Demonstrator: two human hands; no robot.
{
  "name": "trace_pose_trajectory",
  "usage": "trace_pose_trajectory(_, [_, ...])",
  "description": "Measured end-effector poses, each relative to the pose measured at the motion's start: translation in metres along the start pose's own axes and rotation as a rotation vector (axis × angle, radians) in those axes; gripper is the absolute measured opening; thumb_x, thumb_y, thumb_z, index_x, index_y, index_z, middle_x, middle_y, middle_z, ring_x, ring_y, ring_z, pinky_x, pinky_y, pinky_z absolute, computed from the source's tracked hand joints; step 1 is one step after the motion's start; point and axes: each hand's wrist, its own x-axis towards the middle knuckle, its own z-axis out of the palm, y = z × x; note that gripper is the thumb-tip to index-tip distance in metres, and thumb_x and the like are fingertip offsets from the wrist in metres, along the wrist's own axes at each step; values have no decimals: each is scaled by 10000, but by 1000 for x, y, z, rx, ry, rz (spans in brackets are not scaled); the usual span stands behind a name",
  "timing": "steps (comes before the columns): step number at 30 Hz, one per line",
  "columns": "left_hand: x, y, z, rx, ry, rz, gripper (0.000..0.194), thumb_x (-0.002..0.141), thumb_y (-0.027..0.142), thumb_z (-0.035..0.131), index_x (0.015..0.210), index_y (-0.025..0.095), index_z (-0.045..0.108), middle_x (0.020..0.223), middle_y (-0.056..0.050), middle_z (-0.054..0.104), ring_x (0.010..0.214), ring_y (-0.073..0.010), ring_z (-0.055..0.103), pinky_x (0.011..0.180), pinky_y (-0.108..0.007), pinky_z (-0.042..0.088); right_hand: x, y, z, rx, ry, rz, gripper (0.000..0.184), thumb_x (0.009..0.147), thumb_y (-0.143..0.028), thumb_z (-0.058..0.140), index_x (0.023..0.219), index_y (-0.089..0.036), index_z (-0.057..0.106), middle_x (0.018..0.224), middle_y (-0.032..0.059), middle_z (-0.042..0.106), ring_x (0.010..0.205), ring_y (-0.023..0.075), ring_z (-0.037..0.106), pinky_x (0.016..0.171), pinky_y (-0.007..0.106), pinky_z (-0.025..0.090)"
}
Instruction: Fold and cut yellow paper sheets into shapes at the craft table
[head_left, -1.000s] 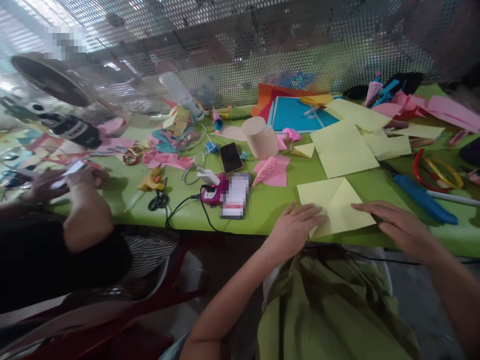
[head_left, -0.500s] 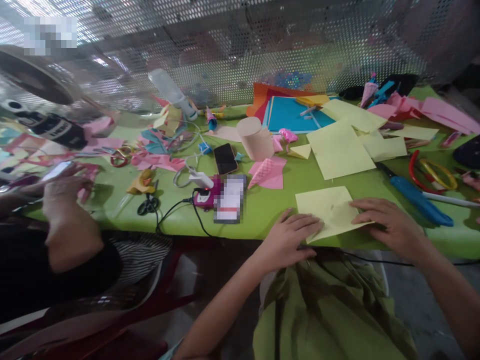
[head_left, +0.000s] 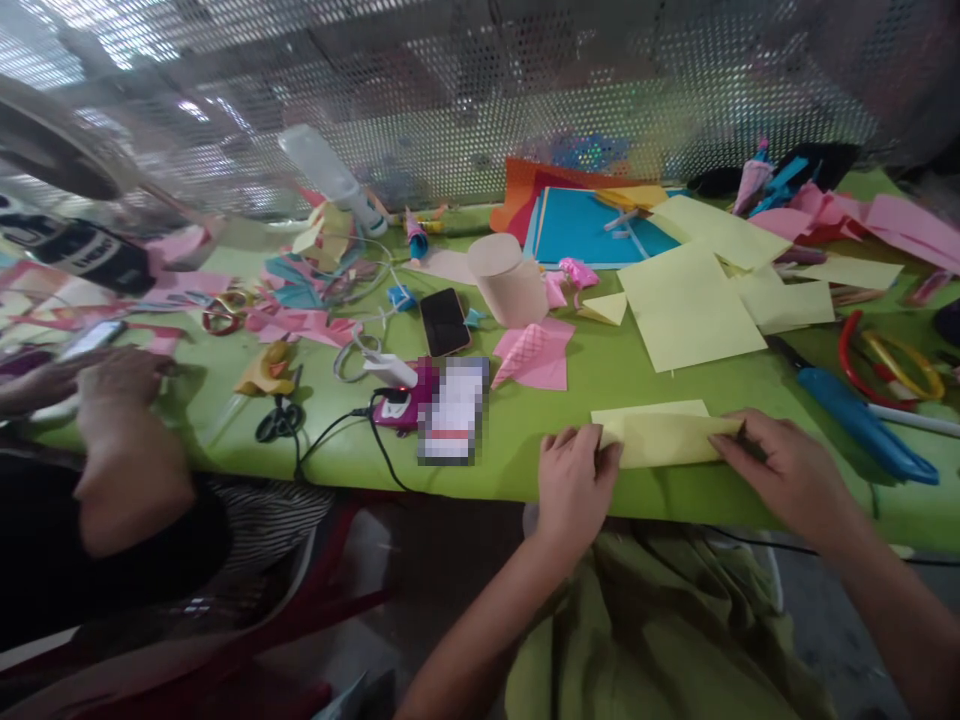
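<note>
A pale yellow sheet of paper [head_left: 664, 437] is folded over into a long strip near the front edge of the green table [head_left: 510, 470]. My left hand [head_left: 574, 480] pinches its left end, fingers curled on top. At the right end my right hand [head_left: 784, 470] grips the corner between thumb and fingers. Behind the strip lies a larger yellow sheet [head_left: 690, 310]. To the right of my right hand is a blue-handled cutter [head_left: 862, 420]. A pink paper cone [head_left: 523, 352] rests on a pink sheet, left of the strip.
Left of my hands, a phone with a blurred screen [head_left: 454, 412] lies by a purple power strip [head_left: 405, 405] with cords. A pale cylinder [head_left: 510, 280], a dark phone [head_left: 445, 322] and blue sheets [head_left: 577, 228] sit farther back. A co-worker's hand [head_left: 120, 385] is at far left.
The yellow sheet, nearly flat before, is now folded over into a narrow strip. My left hand has gone from lying flat on it to pinching its left end. The view has shifted slightly.
</note>
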Motion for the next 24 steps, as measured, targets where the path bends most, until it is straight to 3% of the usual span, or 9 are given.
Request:
trace_pose_trajectory(5, [4,-1,5,9,61,-46,100,926,230,674,977,230,588,785,-8,685,819,-229,632,765,-353,394,7,1,11,-128,13,8,307,987,-538,504,845,-269,546,702,26,657,649,234,571,604,339,341])
trace_pose_trajectory(9, [4,1,4,-2,38,-75,296,901,189,688,1177,232,590,797,-4,690,843,-246,642,796,-383,421,9,5,19,-139,-6,24,293,985,-536,498,962,-259,590,788,54,720,717,266,641,630,357,395])
trace_pose_trajectory(13, [4,2,4,-18,21,-100,368,886,169,697,1232,226,587,768,1,684,819,-250,634,799,-400,429,7,5,20,-103,9,36,338,974,-560,506,1070,-252,608,862,76,746,750,281,683,642,376,451])
trace_pose_trajectory(18, [3,3,3,-24,34,-123,473,889,156,697,1325,227,529,746,20,659,785,-232,611,809,-402,434,7,6,15,-83,-82,48,473,998,-519,481,1420,-311,531,840,49,736,722,289,693,645,415,505])
trace_pose_trajectory(20, [3,4,2,-29,36,-128,457,887,155,704,1308,224,537,741,23,653,766,-223,601,796,-392,431,5,9,15,-100,-104,-14,450,1013,-486,460,1439,-362,534,930,59,764,827,317,717,723,457,527])
trace_pose_trajectory(24, [4,6,1,-31,32,-106,262,893,173,719,1125,219,605,728,24,653,737,-209,584,752,-370,409,0,19,16,-106,-142,-105,336,1022,-433,453,1295,-395,646,1143,39,772,988,327,713,850,504,517])
